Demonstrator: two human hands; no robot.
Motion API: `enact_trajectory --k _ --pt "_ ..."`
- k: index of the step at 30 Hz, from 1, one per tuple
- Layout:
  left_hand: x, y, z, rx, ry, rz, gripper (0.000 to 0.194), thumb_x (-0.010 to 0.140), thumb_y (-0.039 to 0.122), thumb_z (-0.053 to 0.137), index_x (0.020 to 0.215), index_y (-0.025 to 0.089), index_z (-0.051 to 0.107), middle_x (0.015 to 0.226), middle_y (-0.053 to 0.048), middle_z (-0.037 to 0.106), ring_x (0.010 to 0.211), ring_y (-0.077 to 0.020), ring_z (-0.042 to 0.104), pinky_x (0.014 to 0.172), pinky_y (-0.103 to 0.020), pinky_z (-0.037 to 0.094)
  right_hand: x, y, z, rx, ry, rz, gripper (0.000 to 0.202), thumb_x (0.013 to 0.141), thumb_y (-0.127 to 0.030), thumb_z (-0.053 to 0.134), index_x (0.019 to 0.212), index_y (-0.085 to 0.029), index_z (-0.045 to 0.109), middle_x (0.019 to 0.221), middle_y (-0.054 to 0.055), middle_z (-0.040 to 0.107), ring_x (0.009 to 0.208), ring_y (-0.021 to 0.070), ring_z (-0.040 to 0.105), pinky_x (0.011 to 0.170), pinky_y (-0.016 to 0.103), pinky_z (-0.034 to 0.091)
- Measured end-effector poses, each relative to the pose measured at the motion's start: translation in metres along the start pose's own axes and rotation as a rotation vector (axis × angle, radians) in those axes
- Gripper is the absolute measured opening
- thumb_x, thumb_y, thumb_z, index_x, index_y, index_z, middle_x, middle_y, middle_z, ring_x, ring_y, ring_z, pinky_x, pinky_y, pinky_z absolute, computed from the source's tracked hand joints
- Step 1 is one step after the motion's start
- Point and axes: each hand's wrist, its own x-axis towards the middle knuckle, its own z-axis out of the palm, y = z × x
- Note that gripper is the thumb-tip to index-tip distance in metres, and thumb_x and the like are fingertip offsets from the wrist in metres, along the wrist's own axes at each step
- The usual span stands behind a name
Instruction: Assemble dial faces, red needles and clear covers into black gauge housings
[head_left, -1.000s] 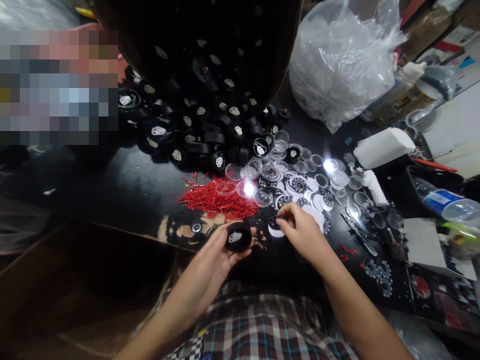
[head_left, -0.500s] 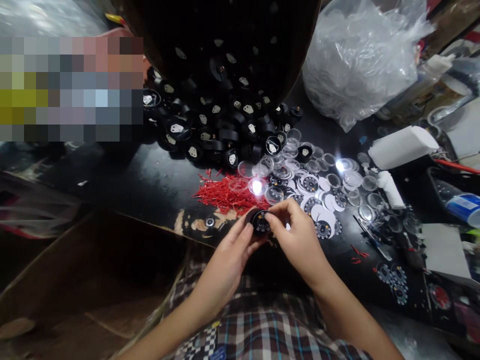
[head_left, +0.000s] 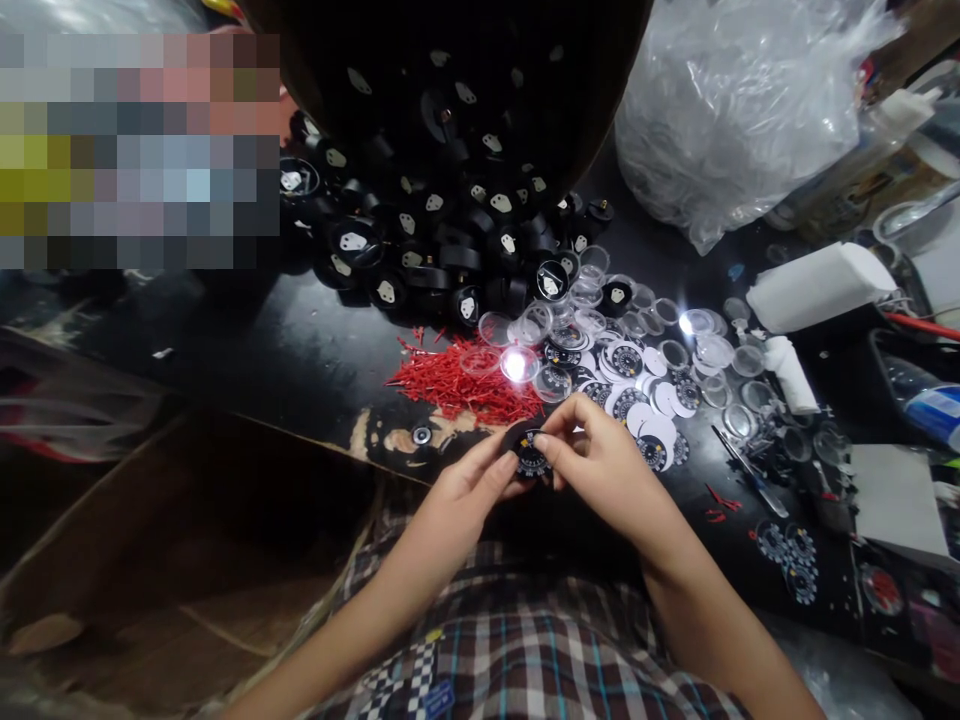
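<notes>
Close to the table's front edge, my left hand (head_left: 472, 490) is closed around a small black round gauge (head_left: 532, 460), whose dial has white and yellow marks. The thumb and fingertips of my right hand (head_left: 607, 475) pinch the dial's right side, the thumb resting on its face. Just beyond my hands lies a heap of thin red pointers (head_left: 457, 385). Loose printed dials (head_left: 626, 360), some white side up, spread behind my right hand. Clear round covers (head_left: 536, 325) lie scattered among and around them.
Black gauge housings (head_left: 457, 255) spill from a dark container (head_left: 480, 60) at the back. A clear plastic bag (head_left: 727, 120) stands back right, near a white roll (head_left: 821, 288). On the right are tweezers (head_left: 750, 470) and several separate dials (head_left: 799, 580). A small round part (head_left: 421, 436) sits left.
The gauge and both hands have shifted slightly right and down in view. The dial face now shows a little more fully. The right thumb stays on it.
</notes>
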Motion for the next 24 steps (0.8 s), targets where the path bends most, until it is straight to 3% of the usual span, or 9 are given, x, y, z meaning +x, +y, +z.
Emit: enact_trajectory --k 5,9,12,15,19,21,24 --pt "0.000 -0.001 -0.001 -0.002 -0.014 0.012 0.039 0.085 0.039 0.068 0.123 0.027 0.067 0.131 -0.005 0.065 0.116 -0.0261 0.063 0.095 -0.037 0.056 0.001 0.003 0.000 -0.063 0.028 -0.009 0.012 0.084 -0.027 0.060 0.081 -0.022 0.049 0.069 -0.005 0.055 0.059 0.0118 0.057 0.058 0.028 0.046" --pt "0.000 -0.004 0.000 -0.006 0.005 0.005 0.038 0.080 0.034 0.074 0.117 0.026 0.067 0.123 -0.005 0.069 0.112 -0.0250 0.064 0.094 -0.036 0.055 -0.004 0.006 0.002 -0.107 0.039 -0.017 0.014 0.082 -0.027 0.063 0.089 -0.021 0.053 0.085 -0.001 0.061 0.071 0.0136 0.059 0.065 0.029 0.049" --pt "-0.006 -0.006 -0.001 0.132 0.014 -0.001 0.035 0.081 0.030 0.071 0.114 0.024 0.067 0.115 -0.005 0.071 0.108 -0.0243 0.066 0.095 -0.037 0.053 -0.016 0.011 0.008 -0.096 -0.033 -0.037 0.015 0.085 -0.019 0.055 0.099 -0.021 0.053 0.095 0.002 0.063 0.079 0.0146 0.063 0.071 0.030 0.051" --pt "-0.018 -0.006 -0.007 0.331 0.018 0.038 0.031 0.082 0.026 0.067 0.113 0.025 0.066 0.113 -0.004 0.071 0.106 -0.0227 0.066 0.095 -0.034 0.051 -0.032 0.017 0.015 -0.160 -0.010 -0.120 0.019 0.084 -0.013 0.053 0.101 -0.021 0.054 0.098 0.003 0.065 0.086 0.0162 0.063 0.078 0.032 0.051" --pt "-0.030 -0.004 -0.020 0.473 0.050 0.050 0.028 0.083 0.029 0.066 0.111 0.026 0.067 0.110 -0.003 0.071 0.103 -0.0233 0.066 0.090 -0.033 0.053 -0.037 0.018 0.014 -0.211 -0.097 -0.179 0.021 0.088 -0.017 0.056 0.108 -0.023 0.059 0.101 0.003 0.068 0.085 0.0162 0.065 0.078 0.031 0.051" --pt "-0.031 -0.003 -0.027 0.416 0.109 0.039 0.030 0.083 0.032 0.068 0.112 0.027 0.066 0.110 -0.003 0.071 0.105 -0.0239 0.066 0.092 -0.034 0.053 -0.029 0.017 0.008 -0.309 -0.129 -0.215 0.018 0.092 -0.021 0.056 0.109 -0.024 0.062 0.103 0.003 0.071 0.090 0.0178 0.066 0.082 0.033 0.050" --pt "-0.028 -0.002 -0.032 0.215 0.183 0.001 0.039 0.080 0.036 0.072 0.117 0.026 0.063 0.116 -0.004 0.070 0.110 -0.0245 0.065 0.092 -0.035 0.055 -0.009 0.019 0.004 -0.694 -0.041 -0.278 0.015 0.096 -0.023 0.052 0.102 -0.022 0.066 0.099 0.006 0.071 0.095 0.0241 0.062 0.086 0.041 0.043"
